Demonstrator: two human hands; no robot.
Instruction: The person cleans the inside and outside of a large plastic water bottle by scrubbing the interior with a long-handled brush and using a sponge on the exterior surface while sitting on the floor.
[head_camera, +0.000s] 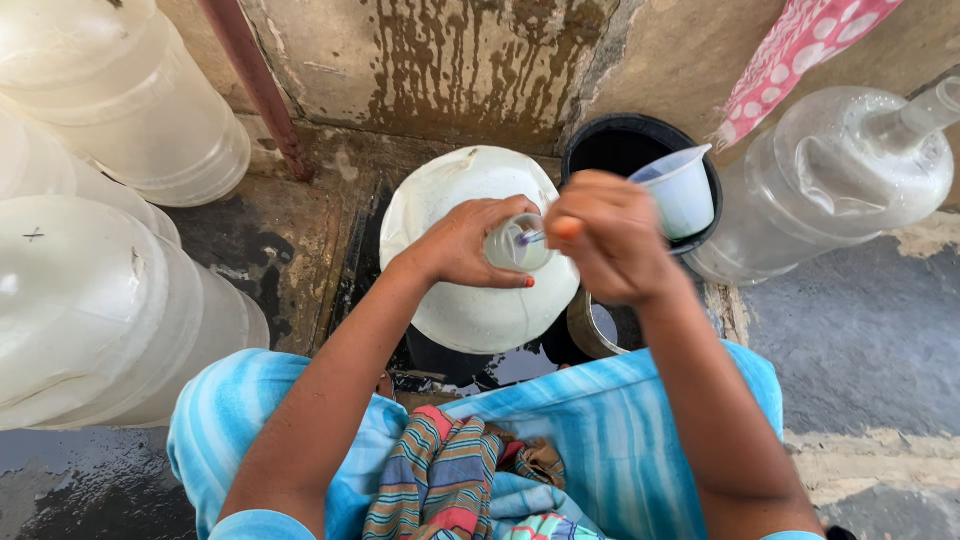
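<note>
— While the head view looks straight down, what sits at the centre of the frame?

— A big white jug (470, 290), standing upright with its neck pointing up at the camera. The left hand (470, 245) comes in from the lower left and wraps its fingers around the neck (515, 245), grasping it.

— And the right hand?

— The right hand (610, 245) comes in from the lower right and is clenched just beside the neck, on its right side. A thin purple stick (532, 238) shows between the fist and the jug's mouth; it looks pinched in those fingers, though the fist hides the grip. It lies roughly level, pointing left across the opening.

— So which hand is nearer the mouth?

— The left one is on it; the right is just to its right, touching or nearly so.

— What else is around?

— A small white cup (685, 190) rests at the rim of a black bucket (620, 145), upper right of centre. A clear jug (850, 175) lies tilted at the far right. More white jugs (110, 250) stack up along the left edge. Blue striped cloth (590, 430) covers the knees at the bottom, above the wet floor (860, 340).
</note>
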